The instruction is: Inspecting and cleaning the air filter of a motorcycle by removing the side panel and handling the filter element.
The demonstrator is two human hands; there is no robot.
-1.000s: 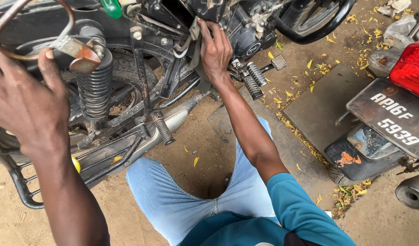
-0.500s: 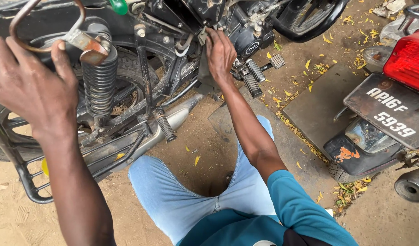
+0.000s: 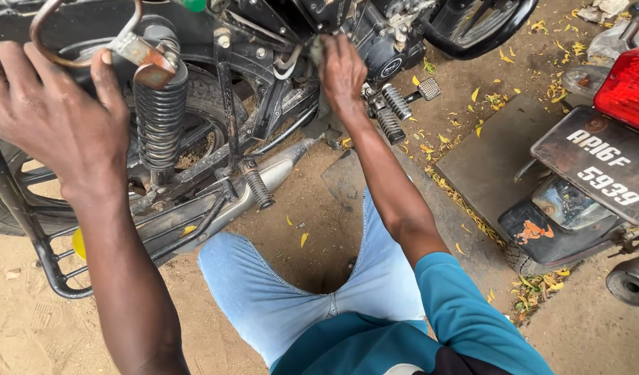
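Observation:
A black motorcycle [image 3: 257,104] stands on sandy ground in front of me, its rear half filling the upper left. My left hand [image 3: 55,118] rests on its rear frame beside the rusty grab rail [image 3: 76,42], fingers spread, just left of the black coil shock absorber [image 3: 160,118]. My right hand [image 3: 342,73] reaches far into the frame beside the engine [image 3: 385,52], fingers curled on something there; what it grips is hidden by the hand. My knees in light blue jeans are spread below.
The chrome exhaust pipe [image 3: 264,184] and rubber footpegs [image 3: 392,111] lie between my arms. A second motorcycle's rear with red tail light [image 3: 628,87] and number plate stands at the right. A dark slab [image 3: 496,156] and yellow leaves lie on the ground.
My view has shifted a little, so the bike sits lower and further right in frame. Both hands stay on the same spots on the motorcycle.

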